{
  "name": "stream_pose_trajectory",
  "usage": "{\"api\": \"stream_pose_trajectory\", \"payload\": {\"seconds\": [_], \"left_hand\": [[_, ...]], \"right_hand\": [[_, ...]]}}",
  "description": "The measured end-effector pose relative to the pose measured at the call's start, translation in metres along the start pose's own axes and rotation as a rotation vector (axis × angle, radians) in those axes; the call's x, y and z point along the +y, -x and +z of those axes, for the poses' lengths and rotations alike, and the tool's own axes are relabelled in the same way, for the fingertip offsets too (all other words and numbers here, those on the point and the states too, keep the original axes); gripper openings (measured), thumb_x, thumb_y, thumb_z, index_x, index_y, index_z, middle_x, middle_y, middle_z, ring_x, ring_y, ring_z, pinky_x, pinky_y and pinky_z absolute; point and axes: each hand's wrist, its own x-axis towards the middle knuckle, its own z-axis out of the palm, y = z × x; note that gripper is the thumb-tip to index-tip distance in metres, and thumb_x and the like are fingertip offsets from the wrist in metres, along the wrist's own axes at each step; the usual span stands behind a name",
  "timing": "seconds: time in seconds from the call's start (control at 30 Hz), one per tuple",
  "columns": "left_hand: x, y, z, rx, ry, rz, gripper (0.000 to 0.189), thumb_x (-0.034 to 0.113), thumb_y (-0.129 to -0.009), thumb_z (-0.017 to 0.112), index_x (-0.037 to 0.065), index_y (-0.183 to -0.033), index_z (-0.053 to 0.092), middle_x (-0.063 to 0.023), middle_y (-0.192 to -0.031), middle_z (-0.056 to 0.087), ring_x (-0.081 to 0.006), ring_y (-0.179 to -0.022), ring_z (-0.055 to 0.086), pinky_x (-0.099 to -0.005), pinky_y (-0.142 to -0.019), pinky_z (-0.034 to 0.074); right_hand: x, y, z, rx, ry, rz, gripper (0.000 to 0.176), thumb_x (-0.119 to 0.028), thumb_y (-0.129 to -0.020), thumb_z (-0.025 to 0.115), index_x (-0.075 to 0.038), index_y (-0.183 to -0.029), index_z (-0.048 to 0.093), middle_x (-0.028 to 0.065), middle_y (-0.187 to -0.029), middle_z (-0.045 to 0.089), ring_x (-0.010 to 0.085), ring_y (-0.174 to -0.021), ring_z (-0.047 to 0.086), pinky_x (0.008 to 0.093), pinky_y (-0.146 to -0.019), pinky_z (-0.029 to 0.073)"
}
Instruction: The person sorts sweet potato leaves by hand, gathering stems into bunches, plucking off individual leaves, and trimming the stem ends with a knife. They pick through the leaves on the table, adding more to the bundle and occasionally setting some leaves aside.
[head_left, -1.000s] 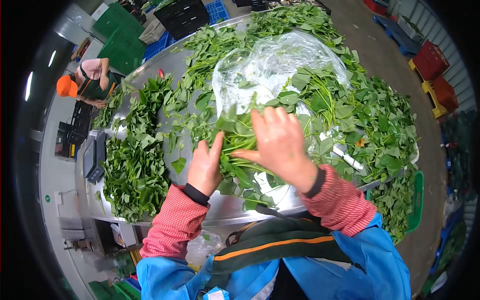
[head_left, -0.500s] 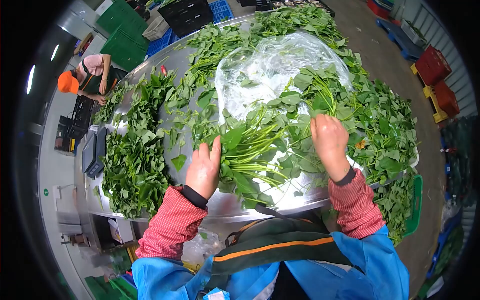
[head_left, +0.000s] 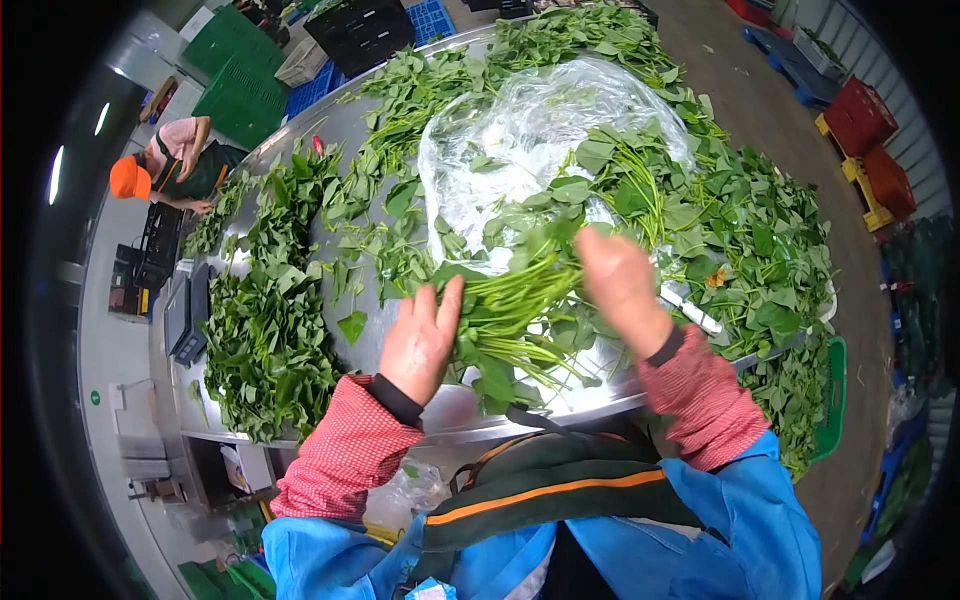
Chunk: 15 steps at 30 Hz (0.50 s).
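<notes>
Left hand gripping a bunch of long, leafy green stems on the near side of the clear, crumpled plastic sheet should hold lightly, keeping them aligned; whether the blurred right hand beside them grips anything, I cannot tell.

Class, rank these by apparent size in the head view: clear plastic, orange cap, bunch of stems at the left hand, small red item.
1. Clear plastic
2. Bunch of stems
3. Orange cap
4. Small red item
Nearness to the camera may enlarge the bunch.
</notes>
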Motion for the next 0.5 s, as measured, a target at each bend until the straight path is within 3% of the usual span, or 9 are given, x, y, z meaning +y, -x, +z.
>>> {"api": "stream_pose_trajectory", "payload": {"seconds": [0.07, 0.17, 0.27, 0.33, 0.37, 0.47, 0.5], "left_hand": [[-0.012, 0.008, -0.001, 0.035, 0.017, 0.006, 0.071, -0.008, -0.068, 0.055, 0.005, -0.136, 0.040, -0.0204, -0.110, 0.050, -0.0362, -0.090, 0.052, -0.0396, -0.078, 0.048], [-0.018, 0.011, -0.002, 0.064, 0.024, 0.044, 0.069, -0.008, -0.069, 0.056, 0.005, -0.135, 0.041, -0.0209, -0.114, 0.051, -0.0365, -0.092, 0.053, -0.0399, -0.080, 0.048], [-0.013, 0.005, -0.005, 0.079, 0.057, 0.099, 0.067, -0.007, -0.070, 0.056, 0.007, -0.134, 0.043, -0.0213, -0.115, 0.052, -0.0372, -0.096, 0.054, -0.0394, -0.083, 0.049], [-0.010, -0.001, -0.006, 0.081, 0.074, 0.153, 0.066, -0.006, -0.070, 0.057, 0.008, -0.134, 0.044, -0.0215, -0.115, 0.052, -0.0375, -0.098, 0.054, -0.0393, -0.083, 0.049], [-0.009, -0.003, -0.007, 0.072, 0.078, 0.175, 0.066, -0.006, -0.071, 0.057, 0.008, -0.134, 0.044, -0.0217, -0.115, 0.052, -0.0377, -0.099, 0.054, -0.0394, -0.083, 0.049], [-0.010, -0.006, -0.009, 0.042, 0.097, 0.207, 0.064, -0.004, -0.073, 0.055, 0.008, -0.134, 0.044, -0.0221, -0.115, 0.052, -0.0380, -0.100, 0.054, -0.0398, -0.084, 0.048], [-0.014, -0.003, -0.007, 0.029, 0.110, 0.194, 0.063, -0.004, -0.073, 0.055, 0.008, -0.134, 0.044, -0.0222, -0.115, 0.052, -0.0381, -0.100, 0.054, -0.0400, -0.084, 0.048]], "right_hand": [[0.044, 0.008, 0.002, -0.166, 0.162, 0.243, 0.012, -0.006, -0.077, 0.058, -0.004, -0.082, 0.048, 0.0123, -0.063, 0.057, 0.0303, -0.060, 0.060, 0.0412, -0.052, 0.048], [0.059, -0.007, -0.026, -0.280, -0.128, 0.327, 0.026, -0.019, -0.082, 0.063, -0.001, -0.098, 0.053, 0.0151, -0.075, 0.061, 0.0305, -0.071, 0.063, 0.0412, -0.062, 0.050], [0.043, -0.032, -0.021, -0.095, -0.490, 0.057, 0.049, -0.034, -0.082, 0.067, -0.002, -0.117, 0.053, 0.0158, -0.091, 0.063, 0.0265, -0.084, 0.063, 0.0373, -0.073, 0.050], [0.022, -0.046, -0.028, -0.579, -0.986, 0.262, 0.059, -0.038, -0.083, 0.067, -0.006, -0.129, 0.049, 0.0118, -0.103, 0.062, 0.0213, -0.094, 0.059, 0.0317, -0.079, 0.048], [0.015, -0.049, -0.027, -0.753, -1.065, 0.203, 0.045, -0.032, -0.084, 0.065, -0.005, -0.118, 0.057, 0.0093, -0.093, 0.064, 0.0180, -0.086, 0.059, 0.0315, -0.076, 0.048], [0.017, -0.049, -0.012, -0.942, -1.045, -0.045, 0.030, -0.026, -0.084, 0.063, -0.002, -0.103, 0.063, 0.0083, -0.083, 0.064, 0.0163, -0.078, 0.059, 0.0322, -0.072, 0.048], [0.015, -0.047, -0.016, -0.825, -1.007, -0.025, 0.022, -0.020, -0.084, 0.062, 0.001, -0.091, 0.064, 0.0068, -0.075, 0.064, 0.0134, -0.072, 0.058, 0.0314, -0.067, 0.048]]}}
